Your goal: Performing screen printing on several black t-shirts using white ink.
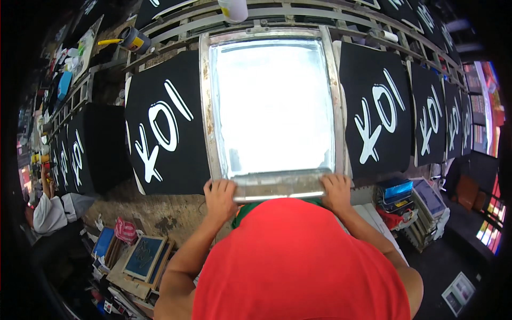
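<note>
A screen printing frame [205, 101] with a metal border and a bright, white-glaring mesh lies in front of me, between black printed cloth panels. My left hand [220, 196] is closed over its near left corner, fingers curled on the edge. The near right corner is held the same way by my right hand [337, 193]. A wide, shiny bar [280, 186] runs between my hands along the frame's near side. Close beside the frame are a black panel with white lettering [160, 122] on the left and another black panel [376, 106] on the right. Whatever lies under the frame is hidden.
Metal rails [176, 26] run along the far side, with a white tub [233, 9] and a dark tub with a yellow handle [134, 40] there. Framed screens [144, 258] stand low at left, more frames [429, 205] at right. At far left, a person in white [50, 213] works.
</note>
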